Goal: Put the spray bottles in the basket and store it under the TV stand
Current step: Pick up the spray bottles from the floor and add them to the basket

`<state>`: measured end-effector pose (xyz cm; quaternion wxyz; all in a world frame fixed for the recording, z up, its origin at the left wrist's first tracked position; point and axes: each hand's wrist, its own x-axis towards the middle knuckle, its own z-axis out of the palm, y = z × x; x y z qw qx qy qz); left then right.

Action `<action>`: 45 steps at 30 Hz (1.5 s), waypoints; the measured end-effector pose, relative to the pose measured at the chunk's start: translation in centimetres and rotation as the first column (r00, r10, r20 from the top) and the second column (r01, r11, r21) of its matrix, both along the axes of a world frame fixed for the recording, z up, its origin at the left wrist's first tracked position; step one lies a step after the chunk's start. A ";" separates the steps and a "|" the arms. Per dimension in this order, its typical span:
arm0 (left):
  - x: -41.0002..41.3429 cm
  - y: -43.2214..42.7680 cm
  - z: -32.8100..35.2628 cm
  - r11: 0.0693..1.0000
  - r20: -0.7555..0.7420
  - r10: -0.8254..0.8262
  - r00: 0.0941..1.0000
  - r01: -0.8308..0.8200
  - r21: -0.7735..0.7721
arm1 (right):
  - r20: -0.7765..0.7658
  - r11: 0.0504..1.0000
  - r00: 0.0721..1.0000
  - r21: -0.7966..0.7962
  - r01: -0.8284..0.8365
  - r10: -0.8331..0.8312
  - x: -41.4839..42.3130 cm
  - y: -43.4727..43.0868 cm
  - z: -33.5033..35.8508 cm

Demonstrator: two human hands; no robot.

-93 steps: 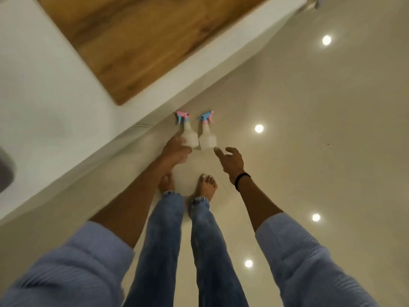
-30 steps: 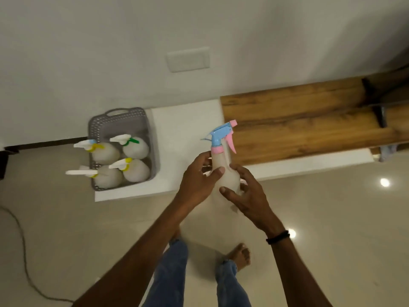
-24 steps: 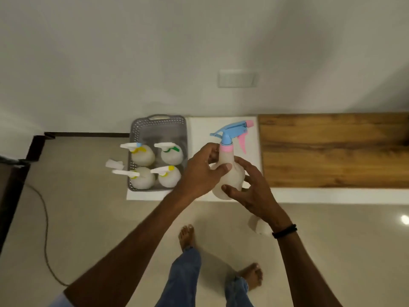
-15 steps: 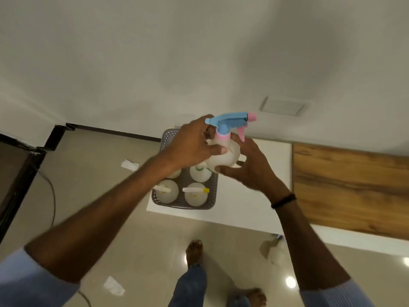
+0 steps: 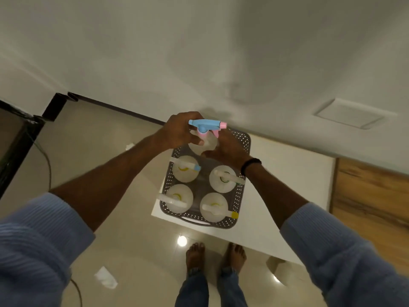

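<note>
Both hands engaged. Your left hand (image 5: 177, 131) wraps the neck and your right hand (image 5: 225, 149) cups the belly of a translucent white spray bottle (image 5: 204, 142) with a blue-and-pink trigger head. The fingers of both hands are clenched around it, and it is upright.

The spray bottle hangs over the far end of the grey perforated plastic basket (image 5: 242, 139). The open slot lies directly beneath your fingers. Four white spray bottles (image 5: 184, 171) stand in two rows on the near side of your fingers. The basket sits on the white table (image 5: 287, 187), its near-left corner close to the table edge.

Judged step: lowering the fifth bottle in. Storing the basket is not yet begun.

Risks:
- The trigger arms of the two nearest stored bottles lie just below your wrists. A careless descent could snag one and tip it.
- Your left fingers sit by the trigger, so a squeeze could spray.
- The wall is close beyond your fingers and the nozzle could knock it.
- Pressing down hard could nudge the basket off the table corner.
</note>
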<state>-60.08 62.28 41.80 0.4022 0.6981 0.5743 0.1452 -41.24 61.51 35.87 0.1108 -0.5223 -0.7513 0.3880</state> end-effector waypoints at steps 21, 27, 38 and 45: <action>-2.8 1.0 -7.7 0.999 -0.029 -0.010 1.000 0.011 0.033 | 0.142 0.988 0.980 -0.095 -0.124 0.136 -1.5 3.0 -6.2; -4.7 0.1 -6.1 0.997 0.037 0.072 0.997 -0.072 -0.020 | 0.190 0.991 0.973 -0.053 -0.120 0.128 -0.1 2.2 -4.1; -1.8 -8.3 4.7 0.883 0.258 0.430 0.865 -0.463 0.080 | 0.086 0.966 0.962 0.041 0.255 -0.257 6.2 -4.9 3.3; 8.1 -15.0 9.1 0.888 0.319 0.343 0.884 -0.415 0.196 | -0.114 0.853 0.846 -0.030 0.521 -0.521 10.9 -14.9 8.0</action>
